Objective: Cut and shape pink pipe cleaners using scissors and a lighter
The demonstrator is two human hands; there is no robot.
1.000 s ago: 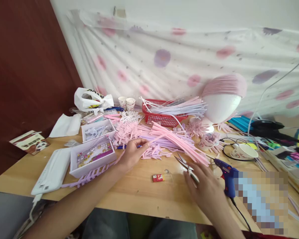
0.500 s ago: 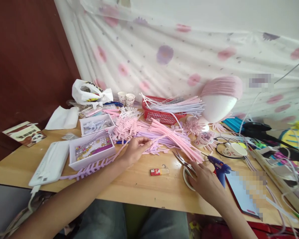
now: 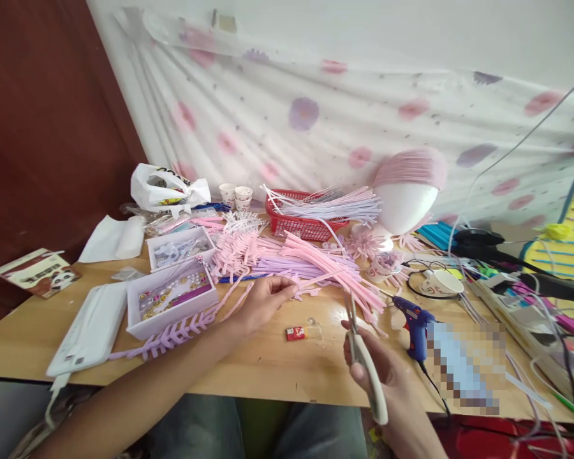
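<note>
My left hand (image 3: pixel 263 303) is above the table, thumb and forefinger pinched on a pink pipe cleaner (image 3: pixel 323 278) that points right. Scissors (image 3: pixel 374 376) with pale handles are gripped in my right hand (image 3: pixel 395 376), blades pointing up and away from me. The blades look nearly closed and stand apart from the pinched stem. Just behind both hands lies a bundle of pink pipe cleaners (image 3: pixel 328 261), across purple ones (image 3: pixel 287 265). Between my hands, a small red item with a clear end (image 3: pixel 295 333) rests on the table.
Left are white boxes of beads (image 3: pixel 172 319), a white power bank (image 3: pixel 88 328) and a purple leafy stem (image 3: pixel 172 338). A red basket (image 3: pixel 301 226) of stems and a white head form (image 3: pixel 406 204) stand behind. Rightward lie a blue glue gun (image 3: pixel 416 325), paper cup (image 3: pixel 442 282) and cables.
My right hand has lifted the scissors from the table and turned them upright. The white ring beneath them is no longer seen there. My left hand keeps its pinch on the pink pipe cleaner.
</note>
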